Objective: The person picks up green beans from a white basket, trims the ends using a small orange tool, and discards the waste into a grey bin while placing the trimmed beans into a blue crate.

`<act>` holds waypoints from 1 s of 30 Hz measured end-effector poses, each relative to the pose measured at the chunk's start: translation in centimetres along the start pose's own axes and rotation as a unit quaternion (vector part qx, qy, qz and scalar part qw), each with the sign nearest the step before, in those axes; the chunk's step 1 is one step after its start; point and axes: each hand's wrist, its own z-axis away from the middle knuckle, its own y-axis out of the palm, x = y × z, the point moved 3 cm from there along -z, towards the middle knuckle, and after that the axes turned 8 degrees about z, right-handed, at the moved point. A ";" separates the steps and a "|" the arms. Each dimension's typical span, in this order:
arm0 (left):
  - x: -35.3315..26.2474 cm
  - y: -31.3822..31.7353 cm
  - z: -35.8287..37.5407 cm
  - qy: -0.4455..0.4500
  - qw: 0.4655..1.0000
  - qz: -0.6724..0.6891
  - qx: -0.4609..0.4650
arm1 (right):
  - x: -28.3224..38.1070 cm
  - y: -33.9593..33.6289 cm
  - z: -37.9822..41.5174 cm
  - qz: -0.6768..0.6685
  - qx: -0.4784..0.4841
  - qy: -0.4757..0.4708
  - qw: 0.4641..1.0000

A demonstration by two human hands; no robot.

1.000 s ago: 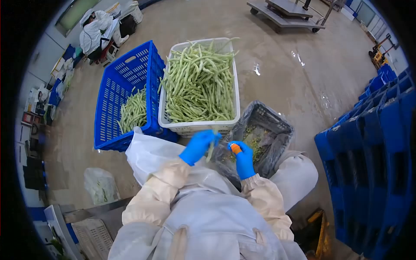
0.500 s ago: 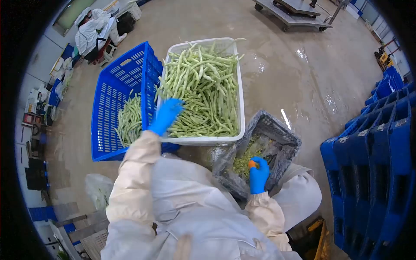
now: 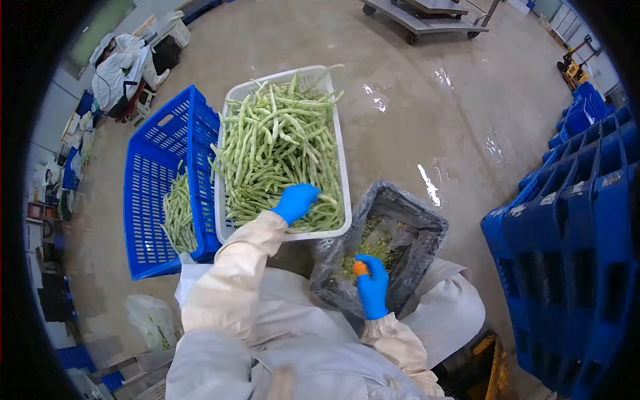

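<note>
My left hand, in a blue glove, is down among the long green beans heaped in a white crate. Its fingers are bent around beans near the crate's front right corner, and a bean end shows at the fingertips. Also gloved in blue, my right hand is closed on a small orange object, whose kind I cannot make out. It is held above a crate lined with dark plastic, where green trimmings lie. More beans lie in the blue crate left of the white one.
Stacked blue pallets stand at the right. A metal platform cart is at the far end of the wet floor. A person sits at upper left. A clear plastic bag lies at lower left.
My left hand has moved right, from the white crate's left edge by the blue crate to the beans near its front right. My right hand still holds the orange object. The view has shifted slightly.
</note>
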 end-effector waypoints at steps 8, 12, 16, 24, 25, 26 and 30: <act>-5.2 -12.2 5.9 -0.103 0.947 0.165 -0.255 | 2.2 -0.8 0.4 0.018 -0.001 -0.053 0.998; -9.4 -11.7 8.0 -0.110 0.940 0.289 -0.146 | 5.0 -1.5 1.3 -0.098 0.012 -0.128 0.987; -15.9 -10.1 10.6 -0.034 0.971 0.223 -0.079 | 7.7 -1.8 2.8 -0.220 0.095 -0.096 0.966; -18.4 -9.5 13.2 0.025 0.997 0.045 -0.059 | 7.7 -2.0 3.7 -0.181 0.214 -0.094 0.955; -18.7 -9.7 13.3 0.024 0.997 0.043 -0.060 | 7.7 -1.9 3.7 -0.183 0.214 -0.095 0.955; -18.9 -9.8 13.4 0.018 0.998 0.019 -0.054 | 7.7 -1.9 3.8 -0.192 0.211 -0.089 0.954; -18.8 -9.0 13.6 0.030 0.998 0.013 -0.060 | 6.6 -1.9 3.5 -0.199 0.208 -0.060 0.956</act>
